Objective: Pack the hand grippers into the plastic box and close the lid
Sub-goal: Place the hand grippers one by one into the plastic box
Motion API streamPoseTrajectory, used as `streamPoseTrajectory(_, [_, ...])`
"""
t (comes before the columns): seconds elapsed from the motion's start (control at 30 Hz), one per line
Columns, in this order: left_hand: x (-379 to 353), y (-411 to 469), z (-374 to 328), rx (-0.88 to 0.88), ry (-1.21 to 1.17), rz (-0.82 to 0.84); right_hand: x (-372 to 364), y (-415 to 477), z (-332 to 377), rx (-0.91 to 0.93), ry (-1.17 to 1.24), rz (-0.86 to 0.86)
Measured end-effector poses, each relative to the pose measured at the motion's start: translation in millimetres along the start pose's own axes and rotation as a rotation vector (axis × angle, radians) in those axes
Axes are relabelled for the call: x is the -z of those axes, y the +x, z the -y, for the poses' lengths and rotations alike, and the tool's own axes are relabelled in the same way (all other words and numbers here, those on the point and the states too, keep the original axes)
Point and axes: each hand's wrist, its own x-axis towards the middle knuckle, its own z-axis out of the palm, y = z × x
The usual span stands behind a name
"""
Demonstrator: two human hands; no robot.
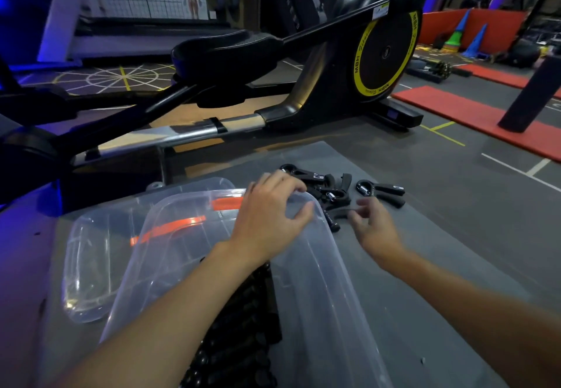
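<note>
A clear plastic box (331, 290) with an orange handle lies in front of me on the grey mat. Inside it are several black hand grippers (239, 348). My left hand (270, 217) grips the box's far right rim, fingers over the edge and thumb inside. A pile of several black hand grippers (328, 193) lies just beyond the box, and one more hand gripper (382, 192) lies apart to the right. My right hand (375, 229) hovers over the near edge of the pile, fingers loosely spread and blurred, holding nothing that I can make out.
The clear lid (91, 269) with an orange clip lies flat to the left of the box. A black and yellow elliptical trainer (373, 59) stands close behind the mat. Red floor mats (473, 114) and a dark post (528, 96) are to the right.
</note>
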Motion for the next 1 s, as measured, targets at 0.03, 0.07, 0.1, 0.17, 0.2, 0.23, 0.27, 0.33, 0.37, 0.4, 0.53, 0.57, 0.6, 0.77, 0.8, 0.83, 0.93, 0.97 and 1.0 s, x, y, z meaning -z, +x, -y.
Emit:
streamPoseTrajectory(0.03, [-1,6,-5,0.020,0.066,0.060,-3,11,-15,-0.025,-0.092,0.006])
streamPoseTrajectory(0.07, [-3,11,-7,0.049,0.116,0.141,-6,21,-26,-0.041,-0.158,0.026])
streamPoseTrajectory(0.1, [-7,14,-6,0.085,0.154,0.231,-10,30,-37,-0.051,-0.188,0.062])
streamPoseTrajectory(0.17, [-15,16,0,0.136,0.239,0.365,-19,44,-56,-0.065,-0.208,0.125])
streamPoseTrajectory(0.2, [-20,17,3,0.148,0.283,0.390,-23,51,-64,-0.069,-0.230,0.148])
streamPoseTrajectory(0.23, [-23,17,5,0.153,0.316,0.391,-29,58,-73,-0.065,-0.263,0.173])
streamPoseTrajectory(0.27, [-25,17,6,0.155,0.340,0.384,-33,65,-78,-0.049,-0.299,0.195])
streamPoseTrajectory(0.33, [-27,17,5,0.151,0.371,0.380,-40,79,-84,-0.001,-0.369,0.224])
streamPoseTrajectory(0.37, [-27,17,5,0.147,0.378,0.384,-42,87,-86,0.007,-0.401,0.238])
streamPoseTrajectory(0.4, [-27,16,4,0.146,0.382,0.394,-44,94,-88,0.004,-0.438,0.255])
streamPoseTrajectory(0.53, [-28,18,5,0.142,0.409,0.408,-50,109,-102,0.046,-0.570,0.343])
streamPoseTrajectory(0.57, [-28,18,4,0.141,0.416,0.401,-52,109,-102,0.059,-0.579,0.348])
streamPoseTrajectory(0.6, [-29,17,4,0.141,0.418,0.395,-52,107,-101,0.059,-0.589,0.343])
streamPoseTrajectory(0.77, [-29,17,4,0.150,0.411,0.400,-67,88,-93,0.003,-0.681,0.222])
streamPoseTrajectory(0.8, [-29,17,4,0.148,0.410,0.399,-71,83,-93,-0.024,-0.676,0.202])
streamPoseTrajectory(0.83, [-29,17,4,0.147,0.405,0.398,-73,77,-93,-0.050,-0.667,0.189])
streamPoseTrajectory(0.93, [-28,17,4,0.145,0.389,0.403,-72,61,-95,-0.062,-0.673,0.196])
streamPoseTrajectory(0.97, [-28,17,4,0.145,0.384,0.405,-68,57,-95,-0.062,-0.665,0.218])
streamPoseTrajectory(1.0, [-28,17,4,0.148,0.378,0.406,-64,54,-96,-0.074,-0.632,0.247])
